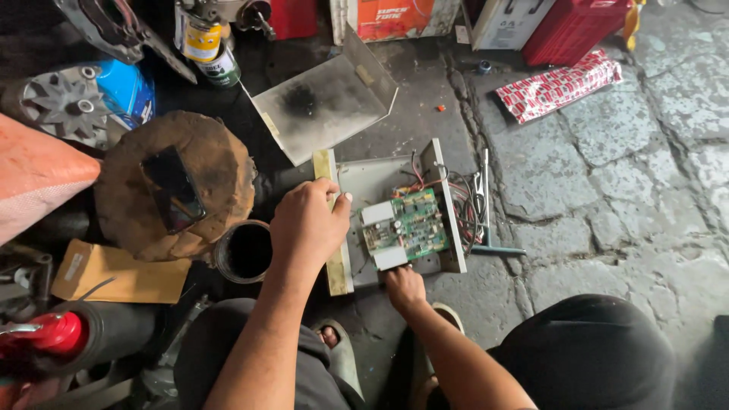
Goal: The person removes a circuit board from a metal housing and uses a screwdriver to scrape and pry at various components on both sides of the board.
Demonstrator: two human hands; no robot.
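Observation:
An open grey metal case [373, 179] lies on the stone ground, with a green circuit board [405, 224] and a bundle of wires [460, 199] inside. My left hand [307, 225] grips the case's left wall, thumb over the rim. My right hand [404, 288] rests at the case's near edge, just below the board; its fingers are curled and I cannot see whether they pinch anything.
A bent metal cover [323, 102] lies behind the case. A round wooden block [176, 186] with a dark phone on it stands at left, a black can [243, 250] beside it. A long tool [487, 205] lies right of the case. Red containers [571, 29] line the back.

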